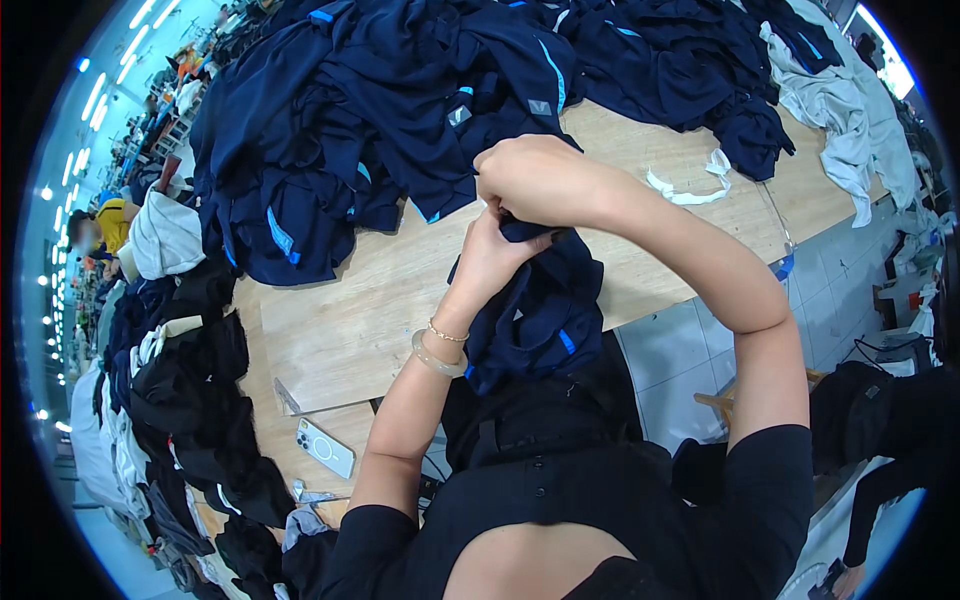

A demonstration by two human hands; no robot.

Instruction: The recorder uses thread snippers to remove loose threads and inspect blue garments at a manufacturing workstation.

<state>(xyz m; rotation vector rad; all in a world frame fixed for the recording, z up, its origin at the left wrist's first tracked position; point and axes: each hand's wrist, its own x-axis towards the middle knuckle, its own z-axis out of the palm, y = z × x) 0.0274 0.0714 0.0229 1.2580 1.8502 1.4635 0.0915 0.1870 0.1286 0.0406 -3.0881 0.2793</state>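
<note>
A navy blue garment point(565, 285) with a light blue tab hangs bunched over the near edge of the wooden table, close to my body. My left hand point(492, 250), with a bangle and a bracelet at its wrist, is closed on the upper part of the cloth. Just above it, my right hand point(535, 180) bends over with its fingers curled in and pinching at the same cloth. The hands meet, so the fingertips and the exact grip are partly hidden. Beyond them a big heap of navy garments point(390, 120) with light blue trim covers the far side.
A white strip of cloth point(690, 195) lies right on the wooden table point(340, 340). Pale grey garments point(835, 120) drape over the far right corner. A phone point(325, 448) lies at the near left, beside piled black clothes point(190, 390). Another person's hand point(848, 580) shows at lower right.
</note>
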